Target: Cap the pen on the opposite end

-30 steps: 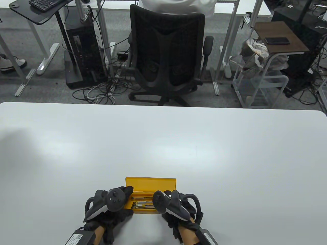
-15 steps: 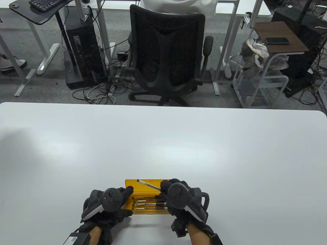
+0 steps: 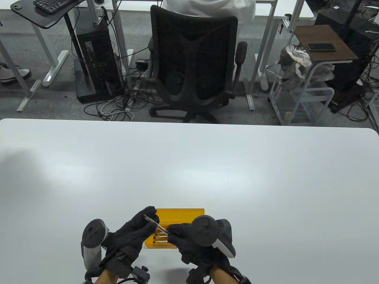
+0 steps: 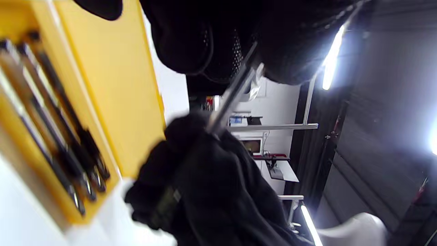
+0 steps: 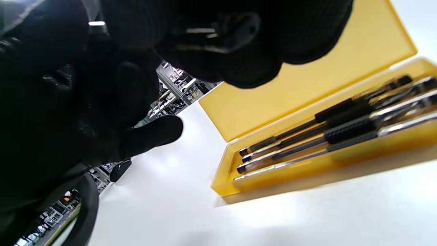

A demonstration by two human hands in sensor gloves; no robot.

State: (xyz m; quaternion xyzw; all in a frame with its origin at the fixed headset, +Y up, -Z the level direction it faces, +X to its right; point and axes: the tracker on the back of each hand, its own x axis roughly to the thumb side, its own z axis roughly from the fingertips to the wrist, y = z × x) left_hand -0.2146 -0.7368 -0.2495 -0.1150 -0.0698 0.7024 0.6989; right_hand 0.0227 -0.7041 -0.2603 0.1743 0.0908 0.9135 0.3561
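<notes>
A slim clear pen (image 3: pixel 156 225) is held in the air above an open yellow pen case (image 3: pixel 189 212) near the table's front edge. My left hand (image 3: pixel 149 217) pinches the pen's far upper end. My right hand (image 3: pixel 171 232) pinches its near lower end. In the left wrist view the pen (image 4: pixel 233 95) runs from my left fingers (image 4: pixel 211 48) down into my right glove (image 4: pixel 211 177). Whether a cap sits on either end I cannot tell. The case holds several more pens (image 5: pixel 324 135).
The case's lid (image 5: pixel 307 71) stands open on the far side of its tray (image 5: pixel 341 160). White table (image 3: pixel 207 171) lies all around it. A black office chair (image 3: pixel 192 65) stands beyond the table's far edge.
My right hand lifted one pen out of the case. My left hand left the case's left end, turned over and took hold of the pen's far end.
</notes>
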